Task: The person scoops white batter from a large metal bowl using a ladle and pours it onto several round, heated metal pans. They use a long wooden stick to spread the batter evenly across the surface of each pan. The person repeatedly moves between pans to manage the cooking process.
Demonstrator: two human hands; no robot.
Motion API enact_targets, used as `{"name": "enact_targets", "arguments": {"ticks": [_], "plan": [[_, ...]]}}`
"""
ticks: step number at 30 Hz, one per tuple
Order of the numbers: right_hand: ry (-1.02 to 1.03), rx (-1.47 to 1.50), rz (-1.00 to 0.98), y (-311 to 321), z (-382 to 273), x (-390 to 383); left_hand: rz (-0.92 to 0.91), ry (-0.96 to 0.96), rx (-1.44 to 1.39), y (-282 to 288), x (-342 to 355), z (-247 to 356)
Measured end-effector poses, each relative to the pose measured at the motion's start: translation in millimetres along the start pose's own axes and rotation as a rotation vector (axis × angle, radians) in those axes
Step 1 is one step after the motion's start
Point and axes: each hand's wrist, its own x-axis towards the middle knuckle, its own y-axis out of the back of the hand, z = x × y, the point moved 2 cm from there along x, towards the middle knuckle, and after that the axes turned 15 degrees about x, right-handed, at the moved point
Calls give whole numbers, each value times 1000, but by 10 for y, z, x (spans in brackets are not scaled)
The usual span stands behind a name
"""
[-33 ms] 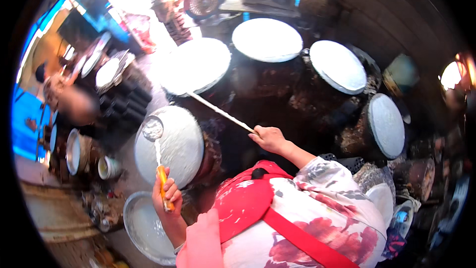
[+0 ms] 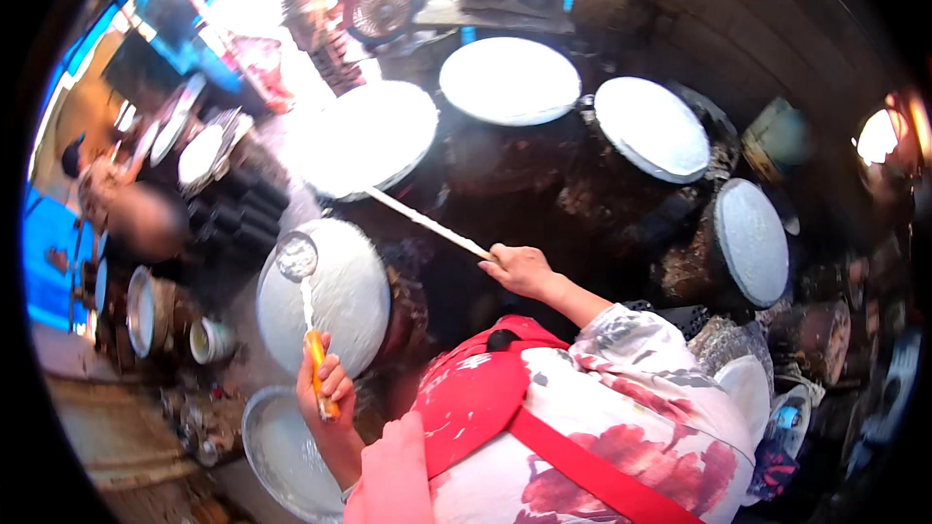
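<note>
My left hand [image 2: 330,383] is closed round the orange handle of a ladle [image 2: 296,257]. The white-coated bowl of the ladle is over the far left part of a round pan [image 2: 335,306] with a white, slightly rough surface. In my closed right hand [image 2: 521,272] is a thin stick [image 2: 427,222] smeared with white. Its far end reaches the near edge of a second round white pan [image 2: 374,136]; whether it touches is unclear. Below my left hand, a wide metal basin [image 2: 254,427] holds whitish liquid.
More round white pans curve away to the right: one at the back [image 2: 510,82], another [image 2: 652,128] beside it, a third [image 2: 752,243] nearer. A pale bucket [image 2: 777,141] stands by the right wall. At left are a small white bucket [image 2: 211,340] and another person [image 2: 102,184].
The view has shifted a little, so the pans sit slightly farther left. Both hands keep their holds on the ladle and the stick.
</note>
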Motion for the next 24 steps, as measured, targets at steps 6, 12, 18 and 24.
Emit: {"name": "enact_targets", "arguments": {"ticks": [6, 12, 18, 24], "plan": [[-50, 42, 188, 657, 657, 701, -7, 191, 38, -757, 847, -327], [-253, -329, 548, 1726, 1746, 986, -54, 425, 88, -1396, 1630, -660], [-361, -435, 474, 2605, 2593, 1296, -119, 590, 148, -1845, 2266, -941], [-304, -459, 400, 2680, 2901, 1454, -94, 687, 223, -2059, 2573, -1100]]}}
